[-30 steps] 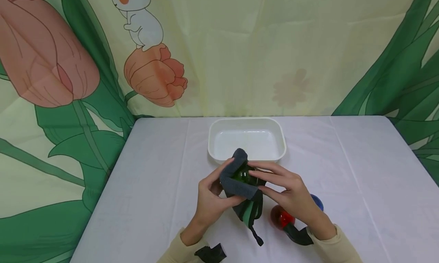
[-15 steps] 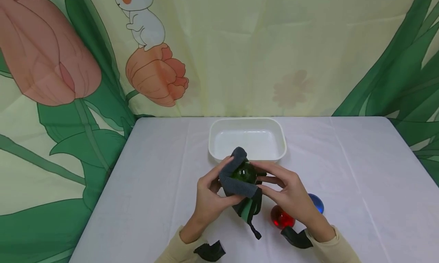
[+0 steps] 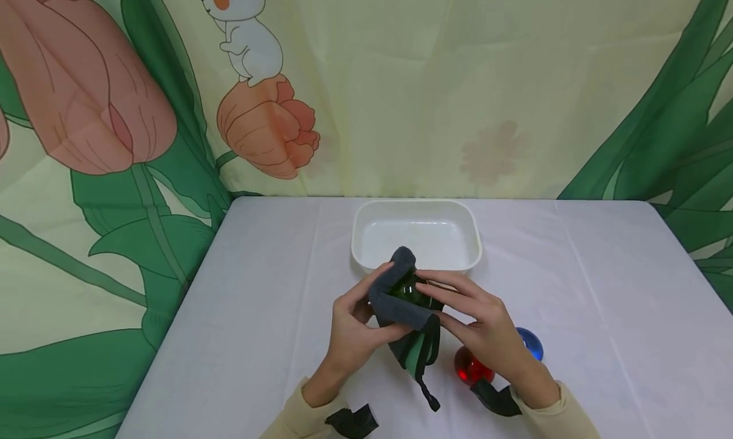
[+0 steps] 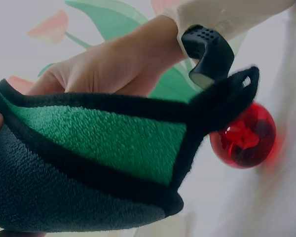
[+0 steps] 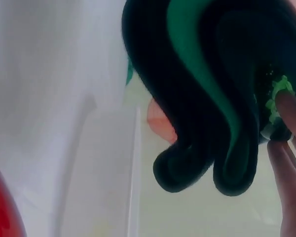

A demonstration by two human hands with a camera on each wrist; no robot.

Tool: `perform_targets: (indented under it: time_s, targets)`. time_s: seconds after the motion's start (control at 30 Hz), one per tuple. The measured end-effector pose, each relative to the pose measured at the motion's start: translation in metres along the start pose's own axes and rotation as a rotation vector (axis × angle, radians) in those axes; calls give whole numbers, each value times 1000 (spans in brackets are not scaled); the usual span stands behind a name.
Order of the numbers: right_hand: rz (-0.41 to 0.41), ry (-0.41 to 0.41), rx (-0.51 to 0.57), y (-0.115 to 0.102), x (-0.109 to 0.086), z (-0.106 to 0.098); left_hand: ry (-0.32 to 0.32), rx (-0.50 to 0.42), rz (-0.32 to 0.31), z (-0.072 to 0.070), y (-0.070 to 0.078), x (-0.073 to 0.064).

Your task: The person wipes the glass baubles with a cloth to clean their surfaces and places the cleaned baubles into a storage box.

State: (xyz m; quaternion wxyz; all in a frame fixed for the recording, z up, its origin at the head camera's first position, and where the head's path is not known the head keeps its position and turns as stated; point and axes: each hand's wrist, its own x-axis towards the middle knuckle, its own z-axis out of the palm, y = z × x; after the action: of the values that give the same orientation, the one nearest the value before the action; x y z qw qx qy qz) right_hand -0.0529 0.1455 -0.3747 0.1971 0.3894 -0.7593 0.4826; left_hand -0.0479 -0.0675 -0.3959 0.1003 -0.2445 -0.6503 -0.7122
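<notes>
My left hand [image 3: 352, 337] grips a folded cloth [image 3: 395, 306], grey outside and green inside, with black edging and a hanging loop. Within the fold sits a green glass ball [image 3: 405, 291], its lower part covered by the cloth. My right hand [image 3: 487, 318] holds the ball from the right, index and middle fingers over its upper side, thumb near the cloth's edge. Up close in the left wrist view, the cloth [image 4: 103, 140] gapes to show its green lining. Fingers at the ball's patterned surface [image 5: 275, 106] appear in the right wrist view.
A white rectangular basin [image 3: 413, 234] stands behind the hands. On the white table, a red ball [image 3: 468, 364] and a blue ball [image 3: 532, 343] lie by my right wrist, which partly hides the blue one. A black wrist mount [image 3: 352, 422] sits at my left cuff.
My right fingers drew back to the ball's right side half a second ago, baring more of it, and now lie over its top again. The left hand keeps its grip on the cloth.
</notes>
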Motion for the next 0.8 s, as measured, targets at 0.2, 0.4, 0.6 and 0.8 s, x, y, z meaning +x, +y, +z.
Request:
perform_targets:
  time_s: [0.2, 0.4, 0.6, 0.8]
  targets:
    - [50, 32, 64, 0, -2, 1, -21, 38, 35, 0, 3, -1]
    - [254, 3, 230, -3, -3, -1, -43, 100, 76, -2, 3, 0]
    - [411, -46, 287, -4, -3, -1, -9, 118, 86, -4, 2, 1]
    - [279, -33, 113, -6, -1, -1, 13, 84, 37, -3, 2, 0]
